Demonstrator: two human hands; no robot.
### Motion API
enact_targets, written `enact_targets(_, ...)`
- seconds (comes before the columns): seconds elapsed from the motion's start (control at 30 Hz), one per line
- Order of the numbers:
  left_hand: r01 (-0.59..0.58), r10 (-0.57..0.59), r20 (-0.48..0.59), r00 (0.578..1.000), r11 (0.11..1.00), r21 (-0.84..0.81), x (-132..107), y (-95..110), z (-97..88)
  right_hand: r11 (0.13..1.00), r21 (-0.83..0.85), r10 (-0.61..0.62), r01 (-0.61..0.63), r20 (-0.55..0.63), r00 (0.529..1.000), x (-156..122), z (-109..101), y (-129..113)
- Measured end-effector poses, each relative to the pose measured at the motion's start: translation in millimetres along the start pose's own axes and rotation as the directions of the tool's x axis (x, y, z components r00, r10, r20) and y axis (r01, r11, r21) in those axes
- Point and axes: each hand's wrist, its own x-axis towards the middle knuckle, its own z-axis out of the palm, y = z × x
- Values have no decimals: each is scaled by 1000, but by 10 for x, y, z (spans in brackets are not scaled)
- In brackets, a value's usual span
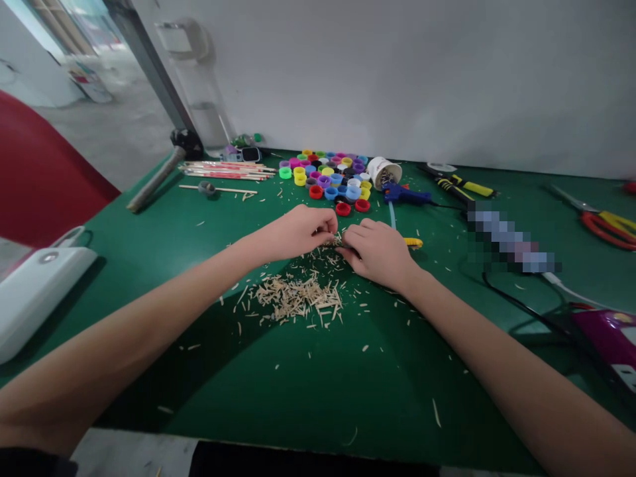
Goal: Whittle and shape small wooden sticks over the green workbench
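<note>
My left hand (309,232) and my right hand (376,253) meet over the green table, fingers curled and fingertips close together. Thumb and fingers of the left are pinched; whatever lies in the pinch is too small to name. The right hand's fingers bend inward near the surface, and what they hold, if anything, is hidden. Small wood splinters (332,245) lie scattered between and under both hands. Nearer to me is a heap of short, broken wooden stick pieces (293,297). Just beyond the hands stand colourful bottle caps (325,180) in a cluster.
A white cup (383,173) lies tipped beside a blue glue gun (406,194). Pliers (454,189), scissors (603,218) and a power strip (603,331) occupy the right. On the left are a hammer (163,173), wrapped chopsticks (226,170) and a white device (42,295).
</note>
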Motion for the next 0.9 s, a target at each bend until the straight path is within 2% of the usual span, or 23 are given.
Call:
enact_targets(0.2,-24,24,26,999,1000,3,-16,48,-10,1000,-11,-15,15,37,999,27,-17,6)
enact_targets(0.4,12,-12,-5,1000,1000,21,-8,37,-8,999,-44,-4,2,-54,999,-10,0,-13)
enact_targets(0.53,11,-11,-15,1000,1000,18,-2,23,-5,999,-38,-9,8,-34,999,-7,17,-9)
enact_targets(0.9,36,-36,-34,999,999,20,-11,38,-16,1000,-29,10,-12,-79,997,-5,15,-21)
